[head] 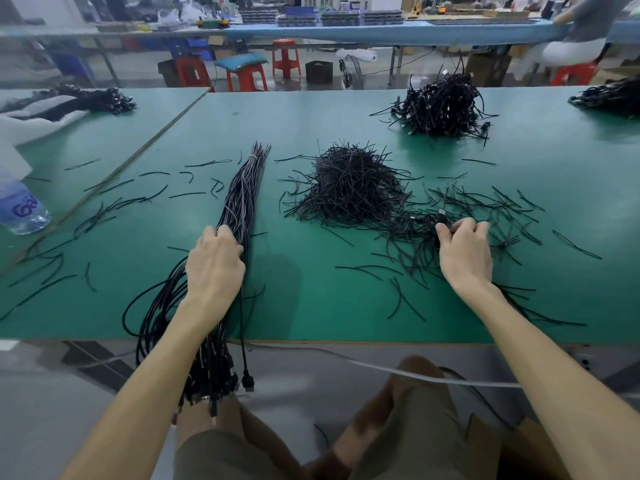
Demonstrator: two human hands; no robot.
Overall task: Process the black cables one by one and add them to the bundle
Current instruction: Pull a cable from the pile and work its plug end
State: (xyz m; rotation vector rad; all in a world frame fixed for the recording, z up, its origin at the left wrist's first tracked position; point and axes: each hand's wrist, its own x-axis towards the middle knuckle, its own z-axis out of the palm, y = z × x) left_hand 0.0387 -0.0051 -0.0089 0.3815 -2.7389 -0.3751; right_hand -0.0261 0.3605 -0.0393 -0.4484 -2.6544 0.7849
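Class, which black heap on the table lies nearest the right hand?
The middle heap of short ties, beside the right hand; the other heaps sit farther back.

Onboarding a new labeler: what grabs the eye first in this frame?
The long cable bundle runs from mid-table over the near edge, held by the left hand. At centre sits a dense pile of short black ties, with a heap of coiled cables farther back on the right. The right hand pinches one small coiled cable among scattered ties.
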